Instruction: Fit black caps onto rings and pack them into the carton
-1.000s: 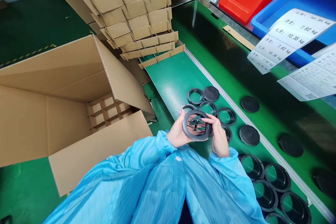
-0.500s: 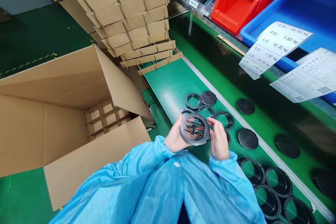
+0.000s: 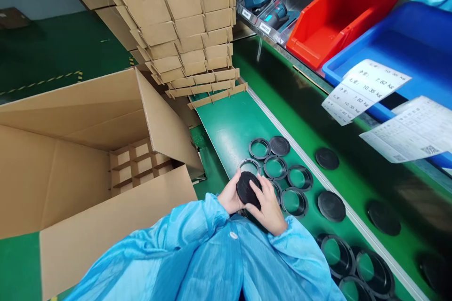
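A round black air vent [image 3: 243,189] is held close to my body, its dark, closed-looking face turned up. My left hand [image 3: 229,196] grips it from the left side. My right hand [image 3: 270,206] is curled over its right side, with the fingertips and thumb on its face and edge. Just beyond my hands, on the green bench [image 3: 226,120], lie several open black rings [image 3: 275,167] and a black disc with a closed face [image 3: 280,146]. My fingers partly cover the vent and a ring behind it.
Left of me stands an open carton [image 3: 84,211] with cardboard dividers [image 3: 136,165] inside. A tall stack of dividers [image 3: 190,51] rises at the far end. More discs [image 3: 331,206] and deeper black rings [image 3: 337,255] sit to the right, below red [image 3: 318,47] and blue [image 3: 339,73] bins.
The vent has moved slightly left and down; its visible face went from see-through slats to closed and dark. My right hand came from beside it onto it. The camera view shifted slightly.
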Demonstrator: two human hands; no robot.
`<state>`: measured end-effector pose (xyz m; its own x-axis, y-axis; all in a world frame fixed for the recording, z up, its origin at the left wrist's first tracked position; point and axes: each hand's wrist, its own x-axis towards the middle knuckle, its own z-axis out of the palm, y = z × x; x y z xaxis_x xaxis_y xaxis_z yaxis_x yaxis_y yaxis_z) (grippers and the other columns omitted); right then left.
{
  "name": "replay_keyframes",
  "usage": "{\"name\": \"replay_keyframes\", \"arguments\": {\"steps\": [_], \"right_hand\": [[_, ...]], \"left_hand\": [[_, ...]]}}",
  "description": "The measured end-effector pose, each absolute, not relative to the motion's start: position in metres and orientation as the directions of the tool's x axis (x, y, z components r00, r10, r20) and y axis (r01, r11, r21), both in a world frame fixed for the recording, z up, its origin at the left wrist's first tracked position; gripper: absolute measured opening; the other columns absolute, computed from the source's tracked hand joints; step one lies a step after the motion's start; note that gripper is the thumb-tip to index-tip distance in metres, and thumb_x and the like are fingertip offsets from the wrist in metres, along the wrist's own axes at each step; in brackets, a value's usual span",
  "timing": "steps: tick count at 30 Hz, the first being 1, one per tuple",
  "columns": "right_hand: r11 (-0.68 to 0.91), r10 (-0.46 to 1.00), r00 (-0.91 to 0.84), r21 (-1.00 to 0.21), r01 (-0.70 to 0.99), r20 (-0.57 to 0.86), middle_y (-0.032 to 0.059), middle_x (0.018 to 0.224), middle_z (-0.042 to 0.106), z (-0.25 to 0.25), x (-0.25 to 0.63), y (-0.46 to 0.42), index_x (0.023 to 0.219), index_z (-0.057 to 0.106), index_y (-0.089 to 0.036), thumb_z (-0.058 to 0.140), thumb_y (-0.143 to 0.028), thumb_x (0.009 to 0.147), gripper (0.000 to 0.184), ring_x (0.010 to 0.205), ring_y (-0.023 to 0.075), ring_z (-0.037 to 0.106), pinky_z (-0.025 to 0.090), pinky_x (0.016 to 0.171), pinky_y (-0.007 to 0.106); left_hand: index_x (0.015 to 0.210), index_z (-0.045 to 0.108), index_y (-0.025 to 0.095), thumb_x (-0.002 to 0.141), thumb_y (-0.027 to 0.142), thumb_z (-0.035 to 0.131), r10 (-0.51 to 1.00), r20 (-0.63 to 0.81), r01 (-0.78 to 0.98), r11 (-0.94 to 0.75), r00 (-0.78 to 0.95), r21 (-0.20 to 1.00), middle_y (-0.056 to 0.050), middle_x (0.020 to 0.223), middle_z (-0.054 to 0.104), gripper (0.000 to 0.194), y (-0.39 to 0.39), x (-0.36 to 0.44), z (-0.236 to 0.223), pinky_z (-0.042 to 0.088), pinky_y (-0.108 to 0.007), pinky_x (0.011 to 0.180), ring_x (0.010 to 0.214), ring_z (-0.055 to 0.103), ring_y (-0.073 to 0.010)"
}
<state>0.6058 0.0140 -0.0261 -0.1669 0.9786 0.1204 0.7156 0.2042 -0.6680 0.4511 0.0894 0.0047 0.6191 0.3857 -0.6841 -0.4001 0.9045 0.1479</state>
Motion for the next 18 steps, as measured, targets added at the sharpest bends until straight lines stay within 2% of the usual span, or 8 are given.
{"name": "replay_keyframes", "arguments": {"steps": [2,3,6,9,11,12,15,18], "right_hand": [[0.156,0.983,-0.181,-0.705,0.692,0.039,0.0173,0.164,0.013,-0.035,0.605,0.027,0.160,0.019,-0.025,0.066,-0.064,0.083,0.098,0.149,0.0418,0.017,0.031,0.116,0.064],[0.131,0.982,-0.188,-0.725,0.677,0.002,0.0188,0.163,0.014,-0.038,0.606,0.036,0.161,0.014,-0.024,0.070,-0.064,0.078,0.108,0.149,0.0421,0.019,0.032,0.115,0.063],[0.065,0.988,-0.149,-0.741,0.669,-0.047,0.0191,0.152,0.029,-0.049,0.612,0.078,0.161,0.013,-0.025,0.078,-0.058,0.070,0.116,0.140,0.0395,0.035,0.037,0.112,0.058],[-0.076,0.995,0.104,-0.618,0.782,0.009,0.0243,0.145,0.032,-0.064,0.628,0.134,0.159,0.024,-0.016,0.078,-0.063,0.067,0.116,0.134,0.0439,0.037,0.036,0.109,0.061],[-0.159,0.977,0.209,-0.501,0.851,0.044,0.0291,0.146,0.030,-0.077,0.638,0.169,0.156,0.031,-0.010,0.078,-0.070,0.063,0.120,0.134,0.0489,0.034,0.030,0.109,0.066],[-0.171,0.976,0.212,-0.450,0.877,0.044,0.0305,0.146,0.030,-0.084,0.642,0.184,0.155,0.033,-0.009,0.078,-0.073,0.060,0.123,0.134,0.0503,0.033,0.027,0.110,0.068],[-0.124,0.990,0.138,-0.355,0.927,0.014,0.0318,0.148,0.032,-0.104,0.644,0.214,0.154,0.035,-0.009,0.075,-0.079,0.059,0.125,0.134,0.0510,0.035,0.018,0.113,0.070],[-0.112,0.993,0.120,-0.337,0.935,0.003,0.0334,0.153,0.028,-0.112,0.636,0.230,0.156,0.031,-0.007,0.068,-0.081,0.067,0.122,0.139,0.0513,0.031,0.013,0.115,0.070]], "left_hand": [[0.117,0.067,0.013,0.090,0.063,0.057,0.405,-0.659,-0.400,0.901,0.634,0.169,-0.012,0.101,0.075,0.058,0.094,0.455,0.000,0.050,-0.041,0.098,0.101,0.070,-0.0281],[0.120,0.066,0.013,0.089,0.063,0.058,0.422,-0.645,-0.401,0.896,0.638,0.190,-0.013,0.102,0.075,0.059,0.098,0.458,-0.001,0.050,-0.040,0.098,0.102,0.070,-0.0281],[0.134,0.058,0.019,0.086,0.073,0.055,0.466,-0.636,-0.376,0.882,0.615,0.282,-0.013,0.113,0.071,0.072,0.120,0.463,-0.003,0.051,-0.043,0.095,0.106,0.068,-0.0297],[0.136,0.053,0.027,0.082,0.074,0.060,0.591,-0.724,-0.307,0.806,0.355,0.506,-0.011,0.122,0.065,0.072,0.146,0.461,-0.012,0.049,-0.042,0.094,0.114,0.062,-0.0283],[0.122,0.062,0.023,0.079,0.061,0.073,0.674,-0.722,-0.219,0.737,0.158,0.640,-0.011,0.121,0.064,0.059,0.160,0.456,-0.023,0.047,-0.035,0.094,0.116,0.058,-0.0254],[0.113,0.065,0.020,0.077,0.054,0.077,0.691,-0.714,-0.187,0.720,0.109,0.668,-0.011,0.118,0.064,0.051,0.165,0.453,-0.029,0.046,-0.033,0.094,0.115,0.057,-0.0242],[0.100,0.067,0.018,0.074,0.045,0.080,0.677,-0.731,-0.185,0.732,0.085,0.656,-0.010,0.109,0.066,0.040,0.176,0.443,-0.045,0.046,-0.031,0.089,0.102,0.061,-0.0209],[0.096,0.068,0.017,0.072,0.042,0.082,0.654,-0.754,-0.200,0.748,0.061,0.633,-0.009,0.102,0.068,0.037,0.184,0.435,-0.054,0.048,-0.030,0.084,0.092,0.063,-0.0180]]}}
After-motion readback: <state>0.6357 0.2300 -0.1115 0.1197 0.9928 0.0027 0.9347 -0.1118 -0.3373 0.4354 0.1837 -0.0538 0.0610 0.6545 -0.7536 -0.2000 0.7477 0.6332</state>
